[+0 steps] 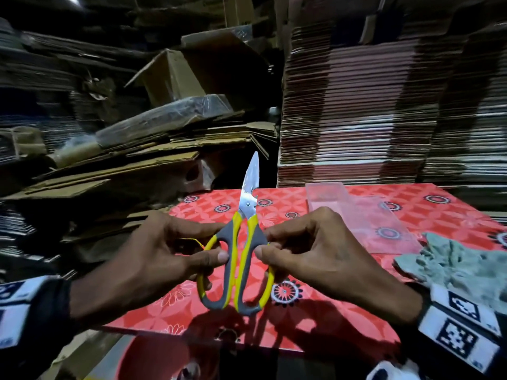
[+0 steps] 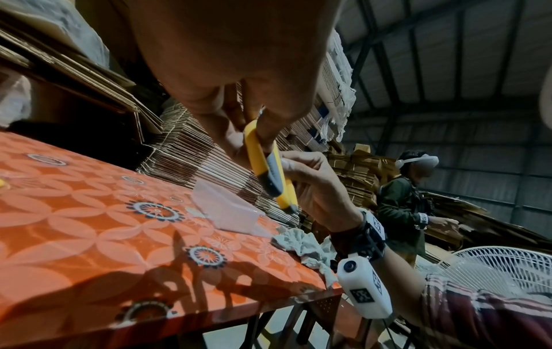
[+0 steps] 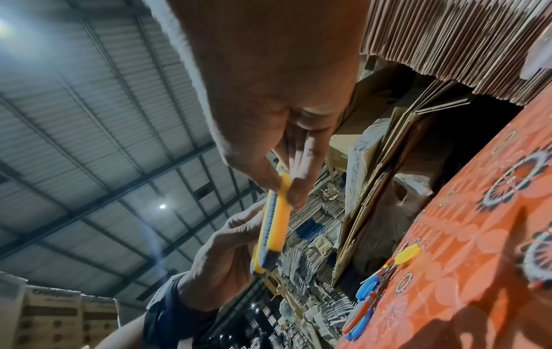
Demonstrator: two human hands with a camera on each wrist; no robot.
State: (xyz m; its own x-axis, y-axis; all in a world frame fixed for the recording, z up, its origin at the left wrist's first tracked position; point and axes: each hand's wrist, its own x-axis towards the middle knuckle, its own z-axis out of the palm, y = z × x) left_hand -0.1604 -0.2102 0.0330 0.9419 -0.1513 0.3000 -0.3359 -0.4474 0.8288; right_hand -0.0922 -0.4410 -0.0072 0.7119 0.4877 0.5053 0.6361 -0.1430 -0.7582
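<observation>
The scissors (image 1: pixel 247 207) are in the air in the center of the head view, above the red table (image 1: pixel 208 204), with the point up. The left hand (image 1: pixel 153 259) pinches the left handle loop between thumb and fingers, and the right hand (image 1: pixel 323 253) pinches the right loop in the same way. Whether any finger goes through a loop, I cannot tell, because the wrist views are too close. The blades lie together.

It seems the work is a check of these scissors. Done: the scissors are off the table and held on both sides. Left: pulling the handles apart to open the blades, and putting the scissors down.

A clear plastic case (image 1: pixel 365 215) lies at the upper right of the table and a grey cloth (image 1: pixel 452 264) at the right edge. More scissors (image 3: pixel 370 304) with coloured handles lie low in the right wrist view.
</observation>
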